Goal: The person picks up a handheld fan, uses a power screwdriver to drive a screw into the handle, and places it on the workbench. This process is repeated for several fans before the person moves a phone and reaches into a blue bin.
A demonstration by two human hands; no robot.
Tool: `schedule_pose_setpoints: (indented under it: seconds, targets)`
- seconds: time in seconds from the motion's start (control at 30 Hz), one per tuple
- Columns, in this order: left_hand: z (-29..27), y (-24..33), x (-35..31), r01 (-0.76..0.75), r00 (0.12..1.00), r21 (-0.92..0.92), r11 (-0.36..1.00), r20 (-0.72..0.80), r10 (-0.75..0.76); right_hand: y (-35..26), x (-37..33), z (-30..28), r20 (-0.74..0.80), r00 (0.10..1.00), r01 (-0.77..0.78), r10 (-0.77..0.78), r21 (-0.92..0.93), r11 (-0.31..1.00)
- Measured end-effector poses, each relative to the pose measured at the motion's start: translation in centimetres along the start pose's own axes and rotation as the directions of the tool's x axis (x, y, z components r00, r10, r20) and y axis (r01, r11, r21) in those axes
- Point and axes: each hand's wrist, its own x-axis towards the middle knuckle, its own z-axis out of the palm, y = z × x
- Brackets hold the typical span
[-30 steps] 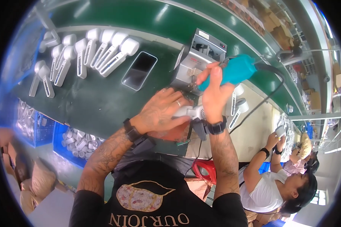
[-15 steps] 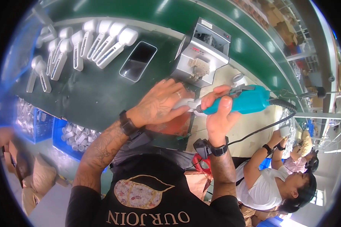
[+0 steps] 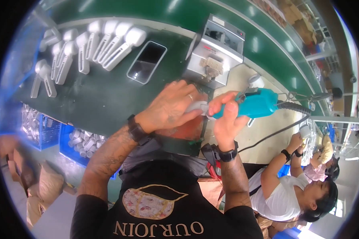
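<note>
My left hand (image 3: pixel 173 105) is closed round a small white plastic part (image 3: pixel 197 106), much of it hidden by the fingers. In my right hand (image 3: pixel 228 117) is a teal electric screwdriver (image 3: pixel 257 104), held sideways with its tip end against the white part. A black coiled cord (image 3: pixel 295 105) runs from its back end. Just beyond my hands stands a grey metal machine (image 3: pixel 215 51) with an open top. To its left a phone (image 3: pixel 147 62) lies flat on the green table (image 3: pixel 103 93).
Several white long-handled plastic pieces (image 3: pixel 119 47) lie in a row at the far left. Blue crates (image 3: pixel 73 149) of white parts stand below the table's left edge. At the right another person (image 3: pixel 283 191) works at the bench. A white round part (image 3: pixel 256 81) sits beside the machine.
The screwdriver has shifted slightly left, and its tip end is closer to the white part. My left hand keeps its hold. The whole view has moved a little.
</note>
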Motion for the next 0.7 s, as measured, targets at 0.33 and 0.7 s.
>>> schedule_pose_setpoints:
  seconds: [0.33,0.7]
  targets:
    - [-1.1,2.7,-6.3,-0.134,0.964,0.055,0.989,-0.225,0.143,-5.9,-2.9,-0.3,-0.163,0.986,0.064,-0.026,0.234,0.970]
    - [-15.6,-12.1,-26.7,0.882,0.057,-0.003,0.472,-0.992,-0.115,-5.8,-6.5,-3.9,-0.219,0.976,0.022,0.013,0.158,0.987]
